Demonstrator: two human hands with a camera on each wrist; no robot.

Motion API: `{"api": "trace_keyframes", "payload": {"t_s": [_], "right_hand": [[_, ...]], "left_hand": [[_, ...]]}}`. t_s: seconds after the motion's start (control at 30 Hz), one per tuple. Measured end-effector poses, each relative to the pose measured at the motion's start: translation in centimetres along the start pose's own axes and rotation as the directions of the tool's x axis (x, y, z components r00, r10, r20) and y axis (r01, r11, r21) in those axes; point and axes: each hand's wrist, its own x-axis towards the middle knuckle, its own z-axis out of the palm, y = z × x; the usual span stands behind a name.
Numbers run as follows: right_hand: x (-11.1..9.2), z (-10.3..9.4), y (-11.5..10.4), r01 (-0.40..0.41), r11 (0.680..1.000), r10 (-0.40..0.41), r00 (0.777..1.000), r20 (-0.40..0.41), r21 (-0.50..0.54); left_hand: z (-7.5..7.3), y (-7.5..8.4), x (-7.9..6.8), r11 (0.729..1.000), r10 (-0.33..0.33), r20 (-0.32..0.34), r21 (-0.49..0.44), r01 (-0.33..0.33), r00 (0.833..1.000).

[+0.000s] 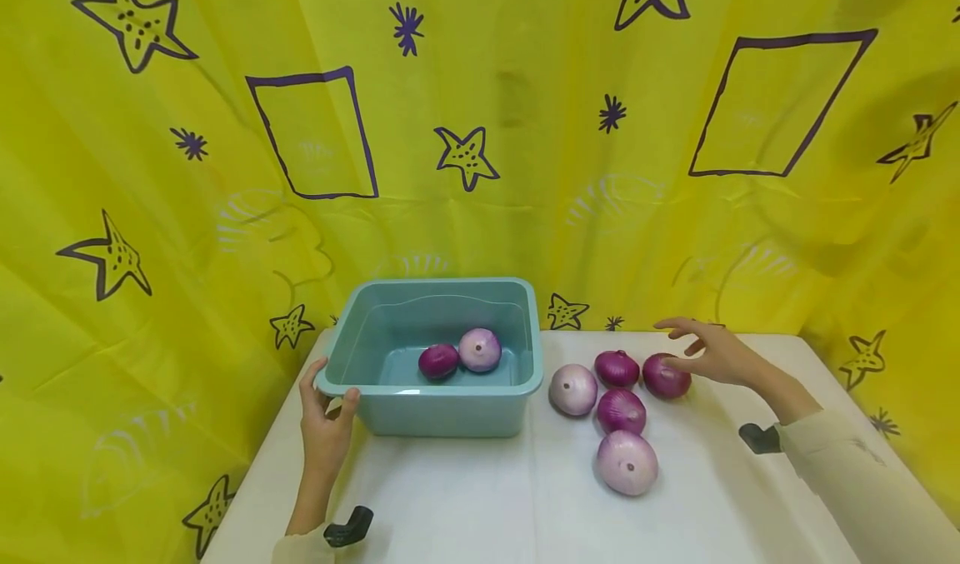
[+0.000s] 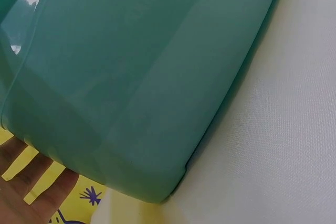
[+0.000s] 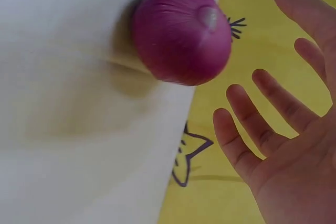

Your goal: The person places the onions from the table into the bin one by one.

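Observation:
At the left, my left hand [image 1: 326, 426] holds the front left corner of a teal plastic bin [image 1: 442, 414], thumb at the front rim and fingers along the side. In the left wrist view those fingers [image 2: 39, 174] reach around the bin's end. Inside the bin lie a dark red onion [image 1: 438, 362] and a paler onion [image 1: 480, 350]. My right hand [image 1: 716, 351] is over the rightmost red onion [image 1: 667, 376], its fingers spread. The right wrist view shows that onion [image 3: 181, 35] apart from the fingers, with nothing in the palm.
Between bin and right hand sit more onions: a pale one [image 1: 573, 390], two red ones, [image 1: 617, 368] behind and another red onion [image 1: 622, 412] before it, and a large pale onion [image 1: 627, 462] nearest me. A yellow patterned curtain [image 1: 525, 231] borders the white table [image 1: 465, 497].

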Motion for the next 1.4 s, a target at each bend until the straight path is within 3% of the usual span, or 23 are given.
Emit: {"api": "trace_keyframes", "payload": {"t_s": [0.5, 0.7, 1.4], "right_hand": [[-2.0, 3.2, 2.5, -0.005, 0.997, 0.002, 0.999, 0.037, 0.081], [-2.1, 3.9, 2.8, 0.022, 0.998, -0.022, 1.0, 0.004, 0.06], [-1.7, 4.2, 2.5, -0.02, 0.999, 0.02, 1.0, -0.001, 0.045]], "left_hand": [[-0.1, 0.2, -0.2, 1.0, -0.004, -0.012, -0.003, 0.004, 1.0], [-0.1, 0.1, -0.1, 1.0, -0.002, -0.005, -0.016, 0.002, 1.0], [0.1, 0.2, -0.1, 1.0, -0.011, -0.009, 0.005, 0.011, 1.0]]}}
